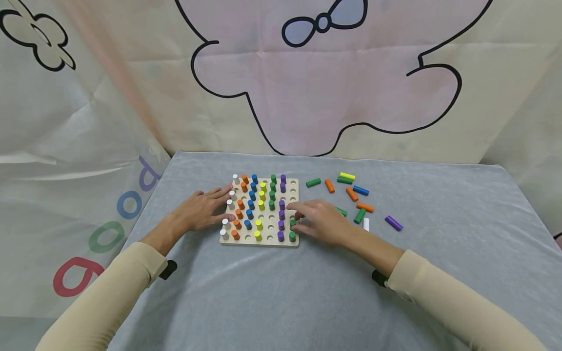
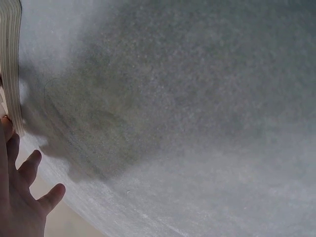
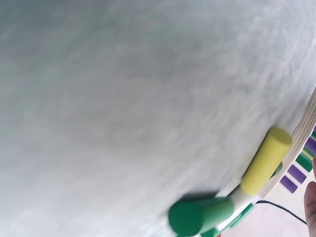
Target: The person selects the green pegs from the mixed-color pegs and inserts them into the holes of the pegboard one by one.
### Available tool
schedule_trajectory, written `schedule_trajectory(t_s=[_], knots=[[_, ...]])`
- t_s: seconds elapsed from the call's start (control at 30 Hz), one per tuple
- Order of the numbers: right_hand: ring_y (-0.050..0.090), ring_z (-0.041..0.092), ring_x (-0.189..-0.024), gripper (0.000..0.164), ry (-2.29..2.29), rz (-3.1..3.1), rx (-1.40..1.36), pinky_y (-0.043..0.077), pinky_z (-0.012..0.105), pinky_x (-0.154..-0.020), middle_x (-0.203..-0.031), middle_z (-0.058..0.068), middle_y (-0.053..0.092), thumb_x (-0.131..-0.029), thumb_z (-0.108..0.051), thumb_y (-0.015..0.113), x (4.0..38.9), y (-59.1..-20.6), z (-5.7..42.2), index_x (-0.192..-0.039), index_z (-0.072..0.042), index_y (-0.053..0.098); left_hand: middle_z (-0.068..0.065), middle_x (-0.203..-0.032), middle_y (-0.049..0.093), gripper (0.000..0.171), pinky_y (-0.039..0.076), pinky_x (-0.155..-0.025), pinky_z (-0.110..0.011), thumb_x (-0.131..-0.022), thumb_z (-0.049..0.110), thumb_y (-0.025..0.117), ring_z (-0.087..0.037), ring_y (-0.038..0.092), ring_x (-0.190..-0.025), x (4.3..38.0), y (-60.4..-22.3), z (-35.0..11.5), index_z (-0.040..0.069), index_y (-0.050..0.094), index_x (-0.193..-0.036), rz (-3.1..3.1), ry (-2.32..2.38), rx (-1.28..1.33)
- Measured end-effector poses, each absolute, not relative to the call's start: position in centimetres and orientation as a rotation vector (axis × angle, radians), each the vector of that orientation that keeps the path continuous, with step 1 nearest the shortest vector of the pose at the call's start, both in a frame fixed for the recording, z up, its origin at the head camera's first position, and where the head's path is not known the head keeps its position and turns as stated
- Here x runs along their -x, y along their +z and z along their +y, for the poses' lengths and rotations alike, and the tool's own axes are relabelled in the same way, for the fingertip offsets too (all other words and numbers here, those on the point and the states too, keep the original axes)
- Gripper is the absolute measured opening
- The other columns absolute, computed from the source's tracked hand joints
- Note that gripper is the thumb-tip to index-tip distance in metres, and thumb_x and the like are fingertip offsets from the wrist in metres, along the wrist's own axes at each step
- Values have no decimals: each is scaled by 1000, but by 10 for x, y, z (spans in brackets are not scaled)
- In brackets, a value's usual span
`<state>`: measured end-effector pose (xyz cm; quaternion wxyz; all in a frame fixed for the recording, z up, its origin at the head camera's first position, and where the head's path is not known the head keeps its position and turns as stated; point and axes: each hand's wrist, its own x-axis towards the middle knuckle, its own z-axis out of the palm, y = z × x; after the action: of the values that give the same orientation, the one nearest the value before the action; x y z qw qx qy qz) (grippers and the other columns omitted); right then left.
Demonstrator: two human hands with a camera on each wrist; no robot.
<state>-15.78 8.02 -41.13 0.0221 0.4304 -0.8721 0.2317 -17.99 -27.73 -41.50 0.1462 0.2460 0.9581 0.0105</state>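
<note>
A pale wooden pegboard (image 1: pixel 263 241) lies on the cloth, with columns of upright white, orange, blue, yellow, green and purple pegs. My left hand (image 1: pixel 202 209) rests at the board's left edge, fingers spread, fingertips and thumb by the white pegs (image 1: pixel 226 224). In the left wrist view its spread fingers (image 2: pixel 52 197) show beside the layered board edge (image 2: pixel 11 69). My right hand (image 1: pixel 322 222) reaches over the board's right edge. Its thumb and forefinger are parted around a green peg (image 1: pixel 292 223) standing in the rightmost column, thumb close against it. Another green peg (image 1: pixel 292 236) stands just nearer.
Loose pegs lie right of the board: several green and orange ones, a yellow peg (image 1: pixel 347 175), a blue peg (image 1: pixel 361 190), a white peg (image 1: pixel 366 224) and a purple peg (image 1: pixel 393 223). Grey cloth (image 1: pixel 263 302) covers the table. A printed sheet (image 1: pixel 307 107) hangs behind.
</note>
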Motion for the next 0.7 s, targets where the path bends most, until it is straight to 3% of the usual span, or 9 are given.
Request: schedule_trajectory(t_s=[0.3, 0.7], knots=[[69, 19, -90, 46, 756, -2747, -1304, 56, 35, -81, -98, 5, 73, -85, -16, 81, 165, -405, 105, -127, -5, 64, -11, -165, 19, 85, 32, -105, -67, -96, 68, 44, -39, 28, -146, 180, -416, -277, 10, 32, -156, 2762, 23, -719], [67, 21, -92, 43, 687, -2816, -1150, 55, 43, -82, -98, 4, 74, -84, -13, 82, 172, -409, 153, -123, -4, 65, -9, -165, 19, 83, 33, -105, -66, -96, 65, 47, -38, 30, -146, 180, -417, -277, 10, 32, -156, 2769, 26, -719]])
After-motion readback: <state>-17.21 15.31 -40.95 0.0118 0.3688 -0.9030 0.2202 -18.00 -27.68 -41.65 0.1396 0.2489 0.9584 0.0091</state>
